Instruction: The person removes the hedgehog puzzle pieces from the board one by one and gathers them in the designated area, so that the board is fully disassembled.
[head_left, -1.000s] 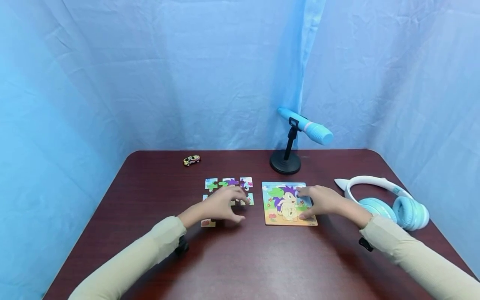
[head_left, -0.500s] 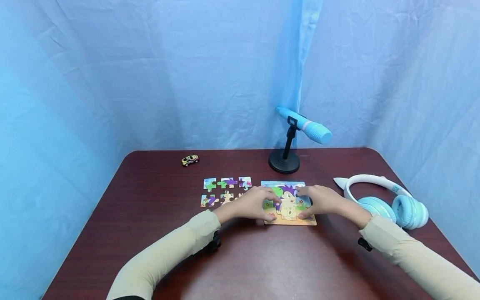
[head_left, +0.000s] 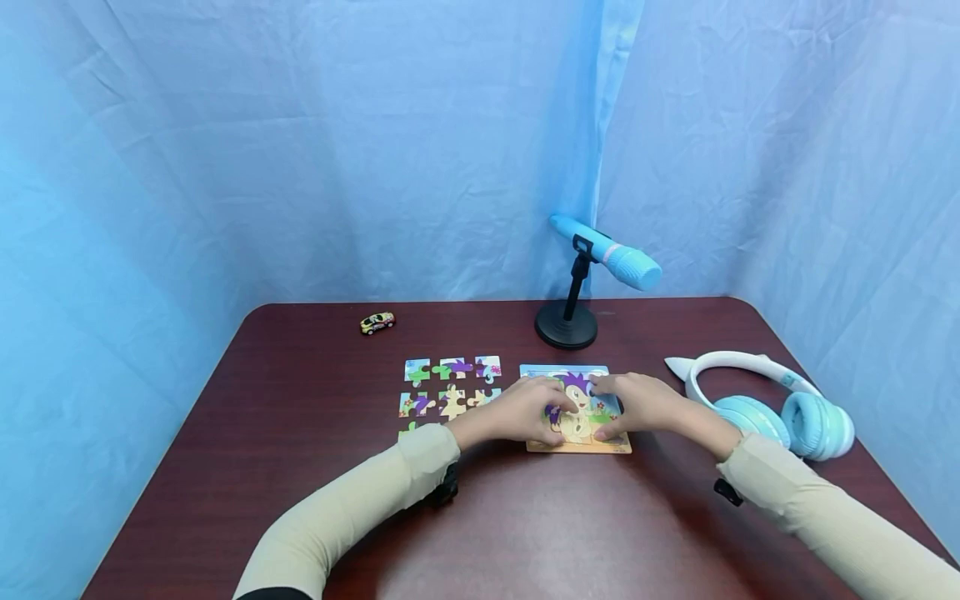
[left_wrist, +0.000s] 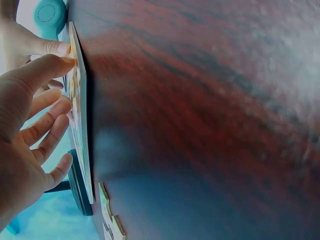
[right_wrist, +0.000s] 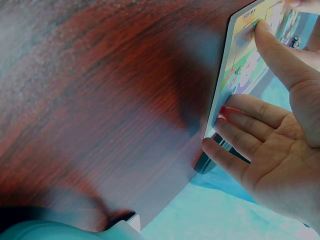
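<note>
A flat jigsaw board (head_left: 611,447) with a cartoon hedgehog picture lies at the table's centre right, under both hands. My left hand (head_left: 528,410) arches over its left half; in the left wrist view its thumb (left_wrist: 47,67) meets the board's near edge while the other fingers spread loosely. From the right, my right hand (head_left: 641,404) reaches over the board. The right wrist view shows its thumb (right_wrist: 282,57) on the picture and straight fingers (right_wrist: 250,107) along the rim. Left of the board, several loose jigsaw pieces (head_left: 452,402) lie in rows, partly hidden by my left forearm.
Behind the board, a blue microphone (head_left: 630,265) sits on a black stand (head_left: 566,327). White and turquoise headphones (head_left: 750,417) lie at the right edge of the table (head_left: 555,533). A small toy car (head_left: 377,322) is at the back left. Blue curtains (head_left: 420,150) surround the table.
My left hand has moved right, from above the loose pieces to over the board beside my right hand. The right hand has stayed at the board's right side.
</note>
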